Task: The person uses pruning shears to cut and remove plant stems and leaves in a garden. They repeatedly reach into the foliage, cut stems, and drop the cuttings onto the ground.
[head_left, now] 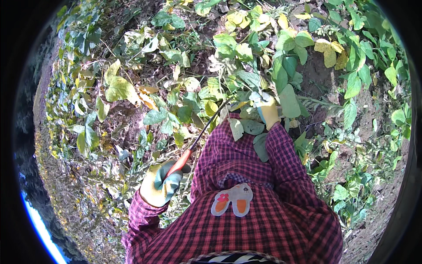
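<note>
My left hand (161,184), in a yellow and grey-green work glove, is closed around the orange handle (179,162) of a sickle. Its thin dark blade (211,122) slants up and right, with the tip among leaves beside my right knee. My right hand (266,107), gloved the same way, grips a leafy soybean plant (280,74) low in the foliage. Leaves hide part of the fingers and the stems in them. Pale pods (226,67) hang in the foliage just up and left of that hand.
Standing soybean plants (354,49) with green and yellow leaves rise ahead and right. Dry, tangled stalks (108,188) cover the ground at left. Bare soil (318,77) shows between plants. My checked smock (237,227) and bent leg fill the lower middle.
</note>
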Available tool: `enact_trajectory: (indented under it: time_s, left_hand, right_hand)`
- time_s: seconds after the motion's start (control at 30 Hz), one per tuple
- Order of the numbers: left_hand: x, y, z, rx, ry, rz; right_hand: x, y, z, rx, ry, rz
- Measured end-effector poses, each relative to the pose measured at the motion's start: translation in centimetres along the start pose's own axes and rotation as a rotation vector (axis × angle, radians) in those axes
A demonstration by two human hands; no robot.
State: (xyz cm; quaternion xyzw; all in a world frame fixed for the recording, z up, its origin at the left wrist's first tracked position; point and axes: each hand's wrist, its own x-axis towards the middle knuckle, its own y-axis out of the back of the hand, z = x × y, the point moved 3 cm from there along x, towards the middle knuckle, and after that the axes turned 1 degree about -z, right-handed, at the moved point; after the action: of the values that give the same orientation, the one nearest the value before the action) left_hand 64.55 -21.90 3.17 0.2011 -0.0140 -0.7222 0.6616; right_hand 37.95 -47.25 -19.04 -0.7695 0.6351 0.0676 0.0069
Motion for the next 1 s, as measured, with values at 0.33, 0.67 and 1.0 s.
enact_trajectory:
  time_s: [0.33,0.67,1.0]
  left_hand:
    - [12.9,-2.0,-7.7,-0.231,0.033,0.616]
    - [26.7,1.0,-13.0,-1.053,-0.012,0.650]
    - [25.4,-2.1,-15.5,-0.860,-0.037,0.224]
  right_hand:
    - [-2.0,-2.2,-4.3,0.167,-0.040,-0.101]
    - [-5.2,-8.5,-6.6,0.126,-0.219,-1.087]
    - [6.9,-6.2,-8.5,0.477,0.003,-0.423]
